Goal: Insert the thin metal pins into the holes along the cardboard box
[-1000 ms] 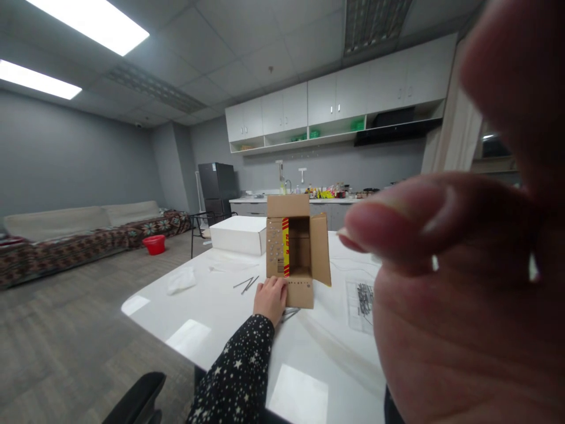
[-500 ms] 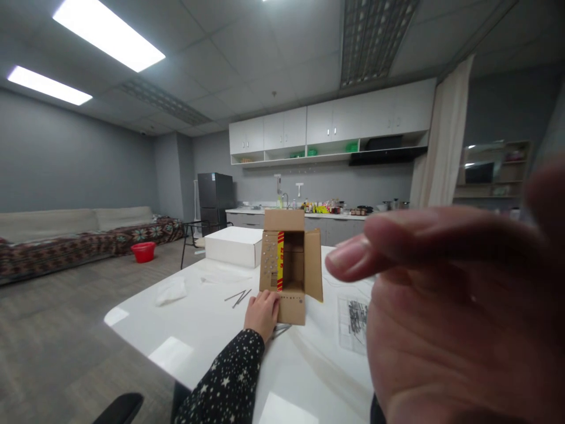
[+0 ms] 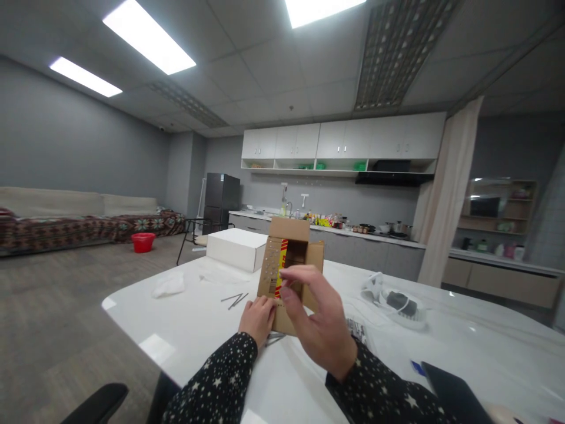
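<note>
An open cardboard box [image 3: 271, 268] stands on the white table, its flaps spread and a red-and-yellow strip down its front. Small shiny dots cover the panel left of that strip. My left hand [image 3: 257, 321] grips the box's lower left edge, fingers curled against it. In front of the opening is my right hand [image 3: 324, 324], its thumb and index fingertips brought close together near the strip. Whatever may be between those tips is too small to make out. Thin grey rods [image 3: 236, 300] lie left of the box, and more show under my left wrist.
A white box [image 3: 236, 248] sits behind on the left, with a crumpled white sheet [image 3: 170, 285] nearer the table's edge. To the right are a clear pack [image 3: 358, 331], partly hidden, a white cabled item [image 3: 397, 303] and a dark flat object [image 3: 452, 391].
My right hand has moved from close before the camera to the front of the cardboard box. The view has tilted up and shifted; my left hand stays at the box.
</note>
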Demonstrator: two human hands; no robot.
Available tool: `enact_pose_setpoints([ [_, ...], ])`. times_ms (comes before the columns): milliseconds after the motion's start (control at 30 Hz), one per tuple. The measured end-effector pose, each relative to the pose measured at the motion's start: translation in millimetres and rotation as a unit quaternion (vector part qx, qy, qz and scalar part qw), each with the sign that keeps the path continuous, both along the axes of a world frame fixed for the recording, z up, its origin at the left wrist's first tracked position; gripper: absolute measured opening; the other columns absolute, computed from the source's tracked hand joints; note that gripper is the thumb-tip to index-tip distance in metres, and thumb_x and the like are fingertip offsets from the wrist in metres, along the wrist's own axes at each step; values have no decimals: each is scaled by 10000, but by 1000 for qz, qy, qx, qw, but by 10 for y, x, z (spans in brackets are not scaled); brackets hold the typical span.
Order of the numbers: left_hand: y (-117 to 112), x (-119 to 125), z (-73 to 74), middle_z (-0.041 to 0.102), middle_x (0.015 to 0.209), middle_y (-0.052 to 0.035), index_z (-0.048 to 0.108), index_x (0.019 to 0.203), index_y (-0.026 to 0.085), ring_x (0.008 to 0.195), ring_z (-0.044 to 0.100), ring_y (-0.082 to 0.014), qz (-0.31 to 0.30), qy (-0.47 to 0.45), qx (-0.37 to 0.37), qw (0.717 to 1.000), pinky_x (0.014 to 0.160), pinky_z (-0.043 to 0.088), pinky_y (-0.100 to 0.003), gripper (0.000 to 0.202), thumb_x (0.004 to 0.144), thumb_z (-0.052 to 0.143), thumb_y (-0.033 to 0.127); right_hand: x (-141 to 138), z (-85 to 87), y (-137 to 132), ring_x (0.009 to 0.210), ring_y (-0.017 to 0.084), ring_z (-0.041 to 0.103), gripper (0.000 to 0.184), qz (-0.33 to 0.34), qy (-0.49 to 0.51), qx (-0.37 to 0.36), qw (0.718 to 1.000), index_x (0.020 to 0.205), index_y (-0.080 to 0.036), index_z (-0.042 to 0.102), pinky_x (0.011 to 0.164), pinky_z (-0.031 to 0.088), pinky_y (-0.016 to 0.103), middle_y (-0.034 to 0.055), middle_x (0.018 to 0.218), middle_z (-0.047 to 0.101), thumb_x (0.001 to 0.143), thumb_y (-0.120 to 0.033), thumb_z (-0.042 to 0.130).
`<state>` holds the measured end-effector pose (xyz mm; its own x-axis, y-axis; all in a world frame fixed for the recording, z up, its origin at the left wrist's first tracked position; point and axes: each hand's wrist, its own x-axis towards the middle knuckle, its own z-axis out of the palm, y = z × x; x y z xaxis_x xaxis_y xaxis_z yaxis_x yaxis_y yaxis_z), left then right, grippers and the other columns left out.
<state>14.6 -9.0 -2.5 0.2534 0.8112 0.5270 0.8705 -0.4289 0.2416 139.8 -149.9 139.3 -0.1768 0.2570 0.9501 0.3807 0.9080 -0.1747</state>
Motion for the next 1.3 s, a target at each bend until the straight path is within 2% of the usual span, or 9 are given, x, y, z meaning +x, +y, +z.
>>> enact_pose_setpoints([
  [167,-66,-29,52,614,1027,-52,598,997,224,1015,536,-198,-7,16,-10,1000,855,344,-344,220,918,393,226,186,-694,350,709,140,533,141,-95,-140,-100,980,800,-186,564,666,430,269,20,743,581,900,-221,469],
  [267,-77,-38,53,615,999,-50,590,955,210,980,546,-193,-2,13,3,1000,838,341,-341,218,927,374,217,348,-1116,510,684,139,514,145,-155,-182,-137,961,755,-187,540,644,387,256,15,704,559,878,-207,466],
  [333,-68,-35,41,617,991,-47,587,952,211,978,549,-196,-4,15,10,1000,834,340,-341,210,927,378,219,450,-1319,591,660,136,506,154,-190,-198,-154,949,729,-187,523,636,367,254,11,684,551,866,-203,456],
  [400,-60,-30,32,620,985,-41,585,953,215,976,553,-196,-5,15,12,1000,827,341,-338,201,925,387,219,524,-1441,647,642,133,503,153,-219,-211,-171,937,719,-186,512,634,352,252,8,676,553,857,-204,449],
  [500,-77,-32,46,627,988,-40,582,957,214,981,557,-194,-5,10,9,1000,829,342,-338,199,924,386,220,565,-1507,684,641,127,523,140,-243,-232,-211,918,740,-187,511,624,336,240,8,702,581,858,-224,445],
  [633,-150,-53,99,639,1031,-40,577,959,213,1006,559,-189,-19,-3,-6,1000,828,345,-338,187,906,397,211,534,-1507,671,671,133,568,155,-265,-263,-272,887,747,-191,521,621,318,237,5,728,623,870,-240,439],
  [800,-260,-77,130,665,984,-40,586,922,212,955,579,-198,-40,8,-42,998,817,361,-350,170,874,424,234,504,-1491,628,677,138,589,178,-277,-301,-303,861,768,-197,546,606,287,244,5,731,654,887,-267,433],
  [1000,-348,-94,93,653,947,-38,602,836,207,920,583,-192,-69,18,-46,996,823,384,-346,151,843,457,249,506,-1468,594,683,142,601,171,-278,-326,-306,850,822,-210,557,588,258,252,4,758,669,894,-280,419],
  [1300,-336,-84,24,651,918,-45,639,813,214,917,583,-213,-78,30,-81,993,833,399,-367,158,813,521,319,502,-1436,583,696,149,614,132,-271,-345,-312,843,897,-224,554,584,258,250,-4,782,673,881,-275,434],
])
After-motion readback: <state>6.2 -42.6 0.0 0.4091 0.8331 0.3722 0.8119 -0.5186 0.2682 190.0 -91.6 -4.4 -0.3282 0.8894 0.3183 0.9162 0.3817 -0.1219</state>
